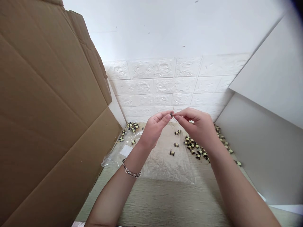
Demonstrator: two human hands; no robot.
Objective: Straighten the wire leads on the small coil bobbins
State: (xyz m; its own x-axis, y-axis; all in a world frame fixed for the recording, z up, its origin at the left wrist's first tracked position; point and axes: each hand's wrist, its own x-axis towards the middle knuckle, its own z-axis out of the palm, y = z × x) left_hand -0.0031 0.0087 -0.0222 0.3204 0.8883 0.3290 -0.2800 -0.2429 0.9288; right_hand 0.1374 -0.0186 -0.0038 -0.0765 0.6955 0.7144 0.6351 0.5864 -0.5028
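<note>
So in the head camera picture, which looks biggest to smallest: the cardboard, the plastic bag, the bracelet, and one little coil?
1. cardboard, though it is nearest the camera, which adds to its size
2. plastic bag
3. bracelet
4. little coil

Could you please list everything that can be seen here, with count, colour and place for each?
small component: one, dark, pinched between the fingertips of both hands above the table, with a thin wire standing up from it.
loose components: many, too many to count, black and yellowish, scattered on the table under and beyond the right hand, with a smaller group at far left.
plastic bag: one, clear, lying flat on the table under the hands.
table: one, pale wood grain, below.
cardboard sheet: one, brown, standing at left.
brick-pattern wall: white, behind.
panel: grey-white, at right.
bracelet: one, silver chain, on the left wrist.
left hand: pinching the component.
right hand: pinching it from the other side.
</note>
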